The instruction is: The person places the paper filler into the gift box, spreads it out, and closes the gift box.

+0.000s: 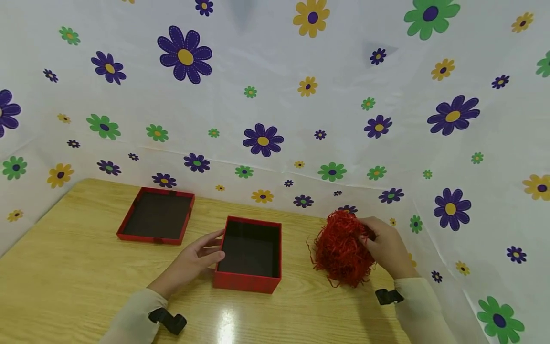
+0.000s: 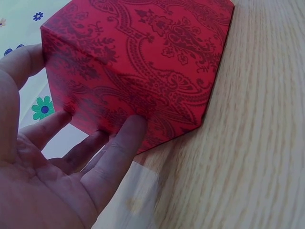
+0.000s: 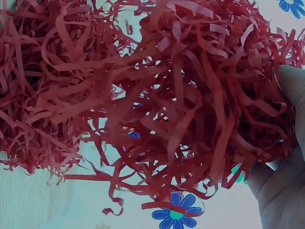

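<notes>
A square red box [image 1: 247,283] with a black inside stands open side up on the table. In the left wrist view, the outer wall of the box [image 2: 157,62] shows a dark paisley pattern. My left hand [image 1: 195,260] lies at the box's left side, its spread fingertips touching the wall. To the right, my right hand [image 1: 386,246] grips a bunch of red shredded paper [image 1: 343,248] from its right side. The strips of shredded paper [image 3: 200,95] fill most of the right wrist view, and some dangle loosely. They partly hide the right fingers.
A shallow red box lid [image 1: 161,215], its black inside facing up, lies at the back left of the wooden table [image 1: 77,253]. A white flower-printed sheet [image 1: 258,105] hangs behind the table and along its sides.
</notes>
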### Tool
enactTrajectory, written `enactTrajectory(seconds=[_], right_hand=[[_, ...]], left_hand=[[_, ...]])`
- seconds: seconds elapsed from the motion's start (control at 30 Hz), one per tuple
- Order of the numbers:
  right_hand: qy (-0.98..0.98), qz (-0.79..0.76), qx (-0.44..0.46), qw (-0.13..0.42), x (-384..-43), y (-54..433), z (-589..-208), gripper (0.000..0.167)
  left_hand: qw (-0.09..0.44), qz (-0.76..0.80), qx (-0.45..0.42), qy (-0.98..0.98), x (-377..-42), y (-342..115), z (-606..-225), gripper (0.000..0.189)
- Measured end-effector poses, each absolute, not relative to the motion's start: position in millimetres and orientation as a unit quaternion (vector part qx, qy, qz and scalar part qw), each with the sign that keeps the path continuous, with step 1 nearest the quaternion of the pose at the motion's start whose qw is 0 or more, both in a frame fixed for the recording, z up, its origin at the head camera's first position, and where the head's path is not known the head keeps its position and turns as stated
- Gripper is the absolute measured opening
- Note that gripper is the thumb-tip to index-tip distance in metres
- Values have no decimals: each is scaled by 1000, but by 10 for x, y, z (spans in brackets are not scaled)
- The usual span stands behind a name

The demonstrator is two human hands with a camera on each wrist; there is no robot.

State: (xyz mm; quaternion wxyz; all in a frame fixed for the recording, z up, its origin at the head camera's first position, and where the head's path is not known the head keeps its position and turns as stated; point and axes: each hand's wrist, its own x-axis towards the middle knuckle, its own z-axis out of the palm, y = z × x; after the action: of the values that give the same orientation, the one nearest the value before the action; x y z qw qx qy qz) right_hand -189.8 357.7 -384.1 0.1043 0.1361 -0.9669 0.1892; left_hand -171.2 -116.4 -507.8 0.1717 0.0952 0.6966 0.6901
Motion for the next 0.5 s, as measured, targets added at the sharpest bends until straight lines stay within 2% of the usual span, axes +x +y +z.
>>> enactTrajectory(seconds=[0.27,0.5], right_hand=[[-961,188,157,125,-1905,3578,-3829,36],[-962,186,158,119,-1911,3576,-3788,36]], left_hand=[[170,685,96,702,-1715,-1161,-5094,69],[181,698,93,686,-1731,-1150,-5117,69]])
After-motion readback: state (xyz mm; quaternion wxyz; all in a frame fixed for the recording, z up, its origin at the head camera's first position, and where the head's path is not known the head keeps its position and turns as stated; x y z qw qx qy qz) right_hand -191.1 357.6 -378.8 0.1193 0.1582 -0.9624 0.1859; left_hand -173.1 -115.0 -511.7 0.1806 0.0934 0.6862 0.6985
